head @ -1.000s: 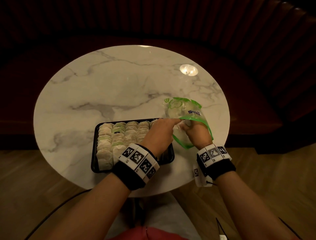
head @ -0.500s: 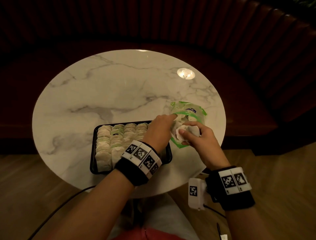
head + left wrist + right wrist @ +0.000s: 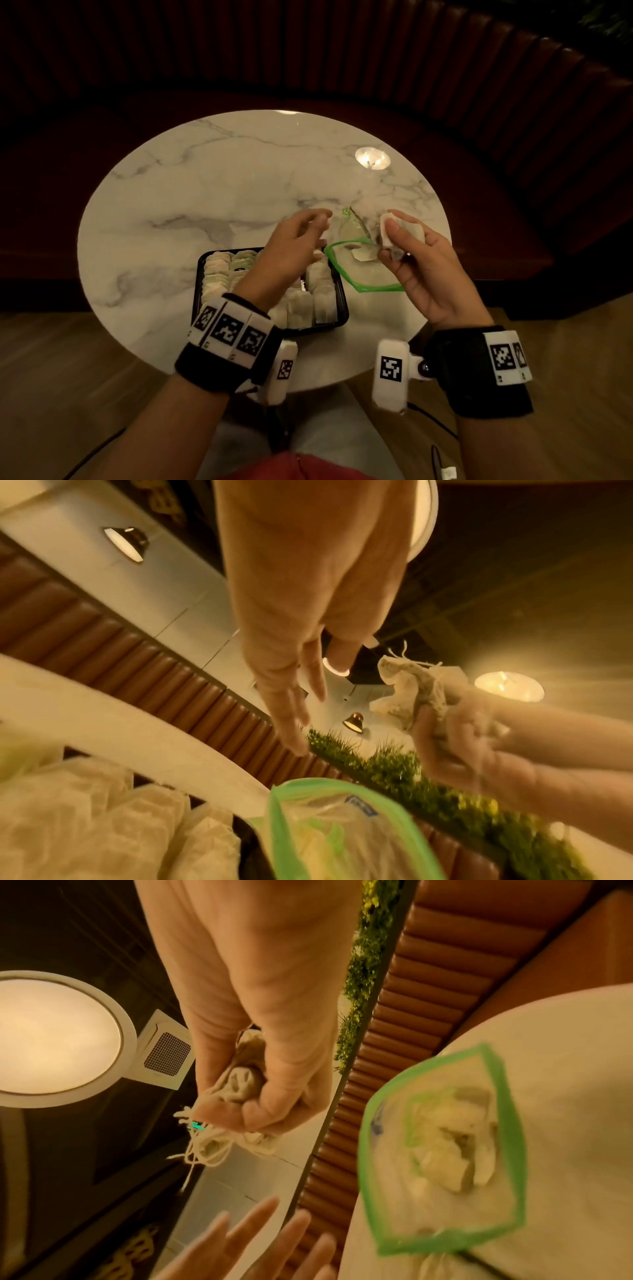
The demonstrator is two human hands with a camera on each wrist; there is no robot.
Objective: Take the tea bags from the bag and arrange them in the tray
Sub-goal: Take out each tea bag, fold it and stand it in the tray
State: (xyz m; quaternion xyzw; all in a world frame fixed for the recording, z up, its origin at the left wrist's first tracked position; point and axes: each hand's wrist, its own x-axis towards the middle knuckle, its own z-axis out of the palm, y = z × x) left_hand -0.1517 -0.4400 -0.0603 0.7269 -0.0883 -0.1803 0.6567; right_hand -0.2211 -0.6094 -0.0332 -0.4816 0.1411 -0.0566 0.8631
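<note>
One round marble table [image 3: 205, 192] carries all we work with: the black tray [image 3: 339, 310] near its front edge, packed with rows of tea bags [image 3: 322, 301], and just to its right the clear, green-rimmed bag [image 3: 363, 274] lying open-mouthed with more inside. Above the tray our left hand [image 3: 291, 246] hangs with fingers loosely spread, holding nothing. Above the bag our right hand [image 3: 421, 270] grips a crumpled bunch of tea bags [image 3: 388, 233], strings dangling.

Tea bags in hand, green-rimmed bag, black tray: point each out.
tea bags [image 3: 240, 1085], right wrist view, crumpled middle.
green-rimmed bag [image 3: 342, 269], head view, green rim.
black tray [image 3: 198, 284], head view, left wall.
</note>
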